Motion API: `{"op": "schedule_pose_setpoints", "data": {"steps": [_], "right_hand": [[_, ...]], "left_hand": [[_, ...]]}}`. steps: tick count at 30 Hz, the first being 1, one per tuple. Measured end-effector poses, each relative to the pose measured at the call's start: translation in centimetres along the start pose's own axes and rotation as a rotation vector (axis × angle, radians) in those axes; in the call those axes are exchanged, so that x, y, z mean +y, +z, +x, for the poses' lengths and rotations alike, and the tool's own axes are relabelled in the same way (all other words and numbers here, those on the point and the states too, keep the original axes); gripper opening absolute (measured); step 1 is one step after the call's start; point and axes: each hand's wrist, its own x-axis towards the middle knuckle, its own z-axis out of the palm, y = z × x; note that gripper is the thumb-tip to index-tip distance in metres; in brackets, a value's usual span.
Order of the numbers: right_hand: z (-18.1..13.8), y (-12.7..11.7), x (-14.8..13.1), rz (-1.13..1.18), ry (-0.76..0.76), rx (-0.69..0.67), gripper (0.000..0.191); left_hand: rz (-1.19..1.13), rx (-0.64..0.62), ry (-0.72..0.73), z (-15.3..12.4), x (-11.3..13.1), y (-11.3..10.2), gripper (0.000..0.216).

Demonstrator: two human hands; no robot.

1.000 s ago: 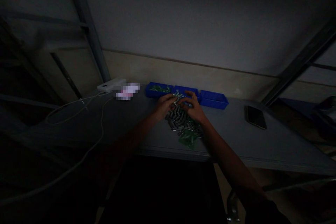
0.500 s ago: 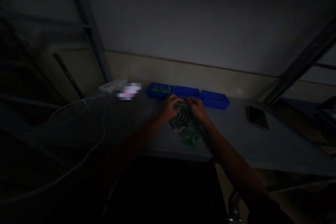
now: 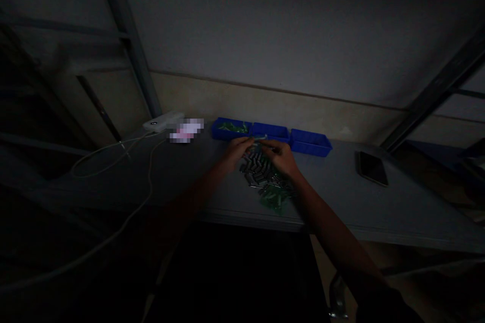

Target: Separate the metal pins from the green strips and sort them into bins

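The scene is very dim. My left hand [image 3: 235,152] and my right hand [image 3: 279,156] rest together at the far end of a heap of small grey metal pieces [image 3: 256,174] on a grey table [image 3: 379,202]. Both hands have curled fingers meeting over small parts between them; what they pinch is too small to name. Small green plastic pieces [image 3: 275,201] lie at the heap's near end. Just behind the hands stand three blue bins in a row [image 3: 308,142]; the left bin [image 3: 229,128] holds green pieces.
A dark phone [image 3: 372,168] lies flat at the right of the table. A white power strip [image 3: 161,122] sits at the back left, its white cables [image 3: 125,149] looping over the tabletop and off the front edge. Dark metal frame posts [image 3: 131,45] rise on both sides.
Both hands went down onto the heap half a second ago and have since lifted slightly back toward the middle bin, fingers still together.
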Motion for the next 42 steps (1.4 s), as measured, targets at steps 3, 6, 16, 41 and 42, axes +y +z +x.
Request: {"op": "schedule_pose_setpoints", "data": {"steps": [3, 6, 16, 41, 42], "right_hand": [[0.1, -0.1, -0.4, -0.009, -0.044, 0.010, 0.024], [0.3, -0.2, -0.5, -0.018, 0.033, 0.090, 0.034], [0.8, -0.9, 0.4, -0.112, 0.223, 0.169, 0.035], [0.9, -1.3, 0.6, -0.043, 0.132, 0.066, 0.042], [0.9, -1.2, 0.6, -0.043, 0.132, 0.059, 0.041]], "left_hand": [[0.079, 0.015, 0.185, 0.0, -0.1, 0.1, 0.014], [0.261, 0.061, 0.417, -0.2, 0.0, 0.2, 0.011], [0.628, -0.137, 0.634, -1.2, -0.2, 0.8, 0.018], [0.618, 0.228, 0.264, 8.0, 3.2, -8.2, 0.008], [0.686, 0.184, 0.239, 8.1, 2.9, -8.2, 0.007]]}}
